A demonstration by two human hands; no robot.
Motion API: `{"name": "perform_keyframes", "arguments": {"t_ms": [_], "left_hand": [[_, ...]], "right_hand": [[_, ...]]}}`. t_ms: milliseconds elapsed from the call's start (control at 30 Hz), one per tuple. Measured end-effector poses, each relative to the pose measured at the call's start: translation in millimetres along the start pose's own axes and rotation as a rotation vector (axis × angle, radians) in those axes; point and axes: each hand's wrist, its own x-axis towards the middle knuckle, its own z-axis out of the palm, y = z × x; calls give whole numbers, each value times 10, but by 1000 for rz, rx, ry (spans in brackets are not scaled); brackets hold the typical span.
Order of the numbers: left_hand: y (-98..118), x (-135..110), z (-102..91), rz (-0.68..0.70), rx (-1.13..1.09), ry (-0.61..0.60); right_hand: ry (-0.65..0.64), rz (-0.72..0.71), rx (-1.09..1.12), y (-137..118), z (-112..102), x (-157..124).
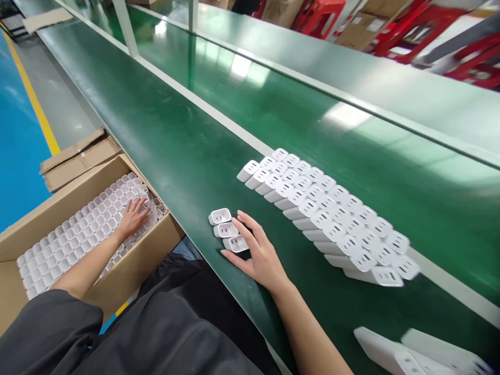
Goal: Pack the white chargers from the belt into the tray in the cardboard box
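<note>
My left hand (135,217) reaches into an open cardboard box (133,281) at the left. Its fingers are spread over rows of white plastic charger casings (84,229), near a layer of clear plastic at the box's right end. On the green table, my right hand (260,255) is beside three white casings (224,229) standing in a short row. Its thumb lies below the nearest casing and its index fingertip is at their right side, the fingers apart. Their open tops show slots inside. Whether the right hand presses on them is hard to tell.
A block of several rows of white charger casings (324,208) stands on the green table (164,130), right of my right hand. More white casings (406,354), blurred, lie at the lower right. A folded carton (82,161) adjoins the box. Red stools (422,31) stand beyond the table.
</note>
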Motion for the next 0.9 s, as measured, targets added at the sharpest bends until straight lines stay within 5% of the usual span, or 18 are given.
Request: {"name": "perform_keyframes", "arguments": {"t_ms": [233, 533, 733, 900], "left_hand": [[9, 143, 44, -1, -69, 31], [115, 276, 78, -129, -79, 63], [89, 251, 46, -177, -88, 39], [2, 46, -44, -292, -137, 76]], "right_hand": [[119, 40, -55, -87, -13, 25], [104, 66, -303, -331, -125, 106], [-123, -11, -272, -392, -470, 317], [-470, -174, -197, -187, -734, 590]]}}
